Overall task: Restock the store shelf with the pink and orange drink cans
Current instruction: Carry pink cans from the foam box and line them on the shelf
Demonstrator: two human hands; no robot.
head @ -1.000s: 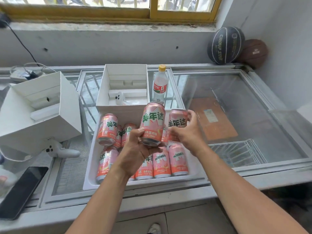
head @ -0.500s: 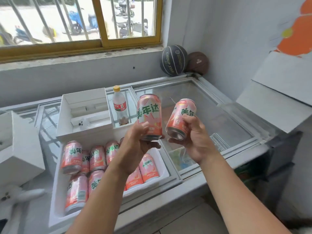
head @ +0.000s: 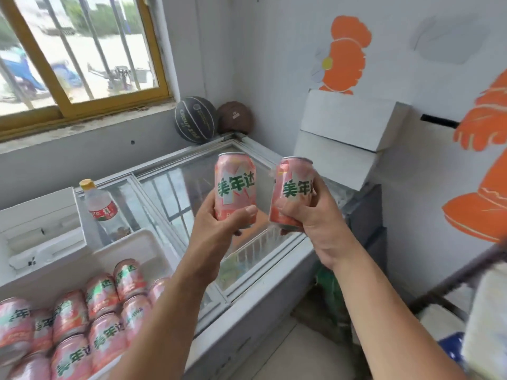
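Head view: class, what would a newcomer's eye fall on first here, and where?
At centre, the left hand grips the left can and the right hand grips the right can, both pink. More pink cans fill a white tray lower left. Orange wall paintings stand out at the right.

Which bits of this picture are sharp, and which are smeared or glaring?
Head view: the left-hand can and right-hand can are fairly sharp, lettering readable; the tray cans and the picture's right edge are smeared by motion blur; the window is washed out with daylight; the glass freezer lid mirrors its bars.
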